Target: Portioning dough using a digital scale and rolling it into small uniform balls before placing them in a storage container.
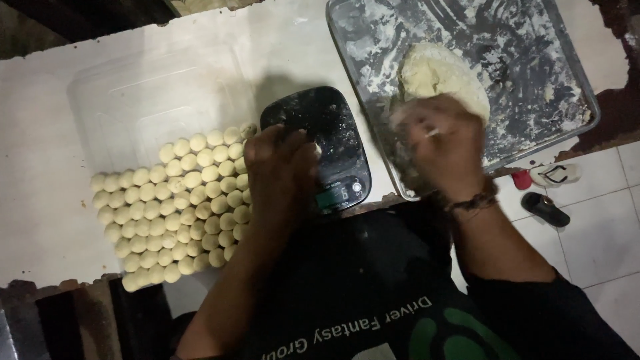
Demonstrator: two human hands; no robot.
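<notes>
Looking down, I cannot see clearly the right hand [443, 143], because it is blurred; it seems curled over the edge of the dough lump [440, 77], but whether it grips dough I cannot tell. The left hand [280, 170] covers part of the black kitchen scale [327, 143], and its fingers are bent, so what is under them is hidden. The metal tray [567, 87] is dusted with flour and holds the dough lump, and its top is cut off. On the white table [40, 167] many small dough balls [173, 207] lie in close rows, partly on a clear plastic lid [140, 100]. Sandals [543, 190] lie on the tiled floor.
</notes>
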